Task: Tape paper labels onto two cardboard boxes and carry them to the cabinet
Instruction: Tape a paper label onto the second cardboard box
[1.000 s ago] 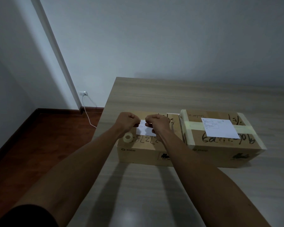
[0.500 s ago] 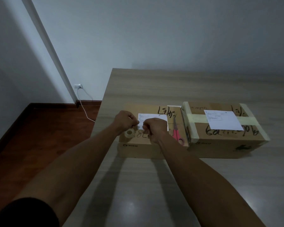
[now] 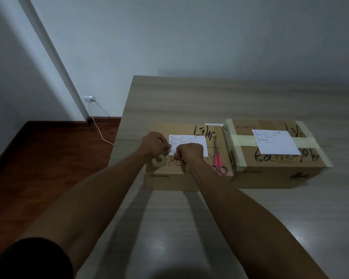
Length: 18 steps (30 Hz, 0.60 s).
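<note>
Two cardboard boxes stand side by side on the table. The left box (image 3: 165, 179) carries a white paper label (image 3: 195, 141) on its top, and the right box (image 3: 270, 174) carries its own label (image 3: 274, 144) over pale tape bands. My left hand (image 3: 154, 144) and my right hand (image 3: 189, 155) hover close together over the left label's near left corner, fingers curled, pinching a short piece of clear tape between them. A roll of clear tape (image 3: 159, 161) lies on the left box just under my left hand. Pink-handled scissors (image 3: 218, 160) lie on the same box, to the right.
The wooden table (image 3: 189, 101) reaches the wall behind and ends at a left edge beside the boxes. Left of it is dark wooden floor (image 3: 48, 168), with a wall socket (image 3: 89, 99) and a white cable running down from it.
Both hands have come down toward the near left corner of the left label. More of that label and the scissors now show. The view has shifted slightly.
</note>
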Each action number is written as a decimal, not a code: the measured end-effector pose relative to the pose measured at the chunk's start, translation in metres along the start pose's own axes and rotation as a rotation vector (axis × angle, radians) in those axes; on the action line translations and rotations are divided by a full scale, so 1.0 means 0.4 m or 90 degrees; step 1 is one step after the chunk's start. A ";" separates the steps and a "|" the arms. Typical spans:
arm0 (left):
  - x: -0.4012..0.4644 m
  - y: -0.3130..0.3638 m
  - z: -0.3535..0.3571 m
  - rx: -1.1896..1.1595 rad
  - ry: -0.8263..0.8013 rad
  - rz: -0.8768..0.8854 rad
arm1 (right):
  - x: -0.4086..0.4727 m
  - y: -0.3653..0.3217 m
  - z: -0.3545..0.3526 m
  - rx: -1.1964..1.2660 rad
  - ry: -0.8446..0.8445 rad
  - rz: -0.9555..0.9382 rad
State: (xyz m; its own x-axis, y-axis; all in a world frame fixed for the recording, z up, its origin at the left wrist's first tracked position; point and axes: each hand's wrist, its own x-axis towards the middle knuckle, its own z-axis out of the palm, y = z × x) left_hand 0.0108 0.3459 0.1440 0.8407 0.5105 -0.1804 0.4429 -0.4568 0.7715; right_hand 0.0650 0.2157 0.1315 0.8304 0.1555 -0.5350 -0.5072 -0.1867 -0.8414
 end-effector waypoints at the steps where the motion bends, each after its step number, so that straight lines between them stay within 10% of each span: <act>1: 0.001 0.002 0.000 -0.001 -0.008 -0.007 | 0.001 -0.004 0.002 -0.003 -0.003 0.007; 18: 0.004 0.017 -0.010 0.031 -0.117 -0.122 | 0.004 0.016 0.011 -0.294 0.070 -0.115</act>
State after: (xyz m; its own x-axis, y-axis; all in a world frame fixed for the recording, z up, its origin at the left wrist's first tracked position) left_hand 0.0138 0.3464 0.1513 0.7811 0.4516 -0.4313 0.6096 -0.4016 0.6834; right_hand 0.0623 0.2190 0.1250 0.9275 0.1265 -0.3518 -0.2189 -0.5791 -0.7853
